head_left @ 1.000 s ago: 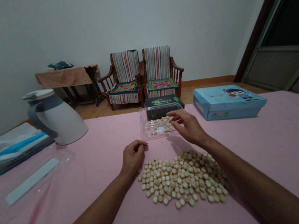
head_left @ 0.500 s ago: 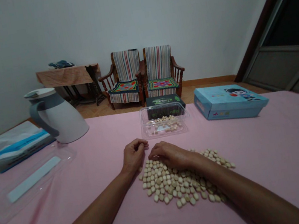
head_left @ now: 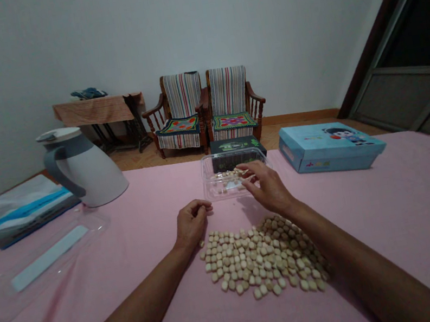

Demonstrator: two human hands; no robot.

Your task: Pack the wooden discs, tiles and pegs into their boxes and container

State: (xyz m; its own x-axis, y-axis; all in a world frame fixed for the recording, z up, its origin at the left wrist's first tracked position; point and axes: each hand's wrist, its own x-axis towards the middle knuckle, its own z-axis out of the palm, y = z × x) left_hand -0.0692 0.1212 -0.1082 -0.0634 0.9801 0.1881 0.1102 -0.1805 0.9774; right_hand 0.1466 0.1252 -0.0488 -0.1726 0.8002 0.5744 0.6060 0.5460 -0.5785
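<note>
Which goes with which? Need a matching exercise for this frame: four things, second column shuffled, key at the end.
1. Left hand
2. Right hand
3. Jug
4. Cartoon-print box

A. White and grey
B. At the clear container
C. Light blue
D. By the left edge of the pale pieces

Pairs: 1-D, 2-B, 3-A, 4-C

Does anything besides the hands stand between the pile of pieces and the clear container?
Nothing visible does; pink cloth lies between the pile and the clear container. The right hand overlaps the container's right side in view; the left hand is left of the gap.
</note>
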